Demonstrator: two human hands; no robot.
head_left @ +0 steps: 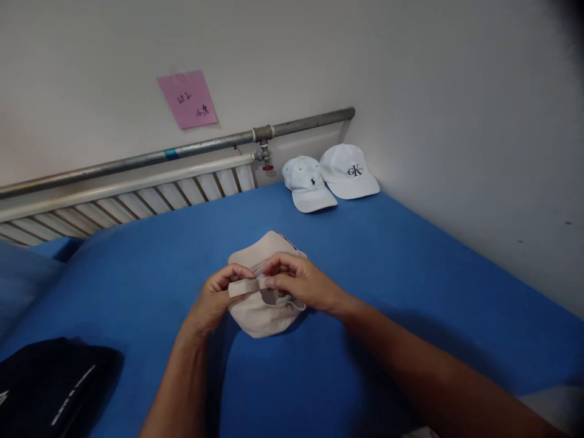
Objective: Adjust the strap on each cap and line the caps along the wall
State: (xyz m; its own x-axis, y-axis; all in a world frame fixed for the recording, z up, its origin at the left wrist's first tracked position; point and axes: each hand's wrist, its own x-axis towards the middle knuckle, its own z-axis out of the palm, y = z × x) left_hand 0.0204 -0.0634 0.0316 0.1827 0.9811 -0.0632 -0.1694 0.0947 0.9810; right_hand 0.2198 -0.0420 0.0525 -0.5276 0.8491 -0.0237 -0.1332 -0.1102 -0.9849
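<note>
A beige baseball cap (264, 321) rests on the blue surface in front of me, its brim pointing away and its back opening towards me. My left hand (214, 298) is closed on the left part of the cap's adjusting strap, pinched between thumb and fingers. From the right, my right hand (303, 283) pinches the strap near its middle, thumb and fingertips pressed together. The strap is lifted over the opening at the back of the cap. Part of the cap's right side is hidden behind my right hand.
Two white caps, one with a small rider logo (303, 176) and one with "CK" lettering (347, 170), sit at the far corner. Dark folded clothing (59, 377) lies front left on the blue surface (150, 267). A radiator (182, 194) and pipe (210, 143) run along the wall.
</note>
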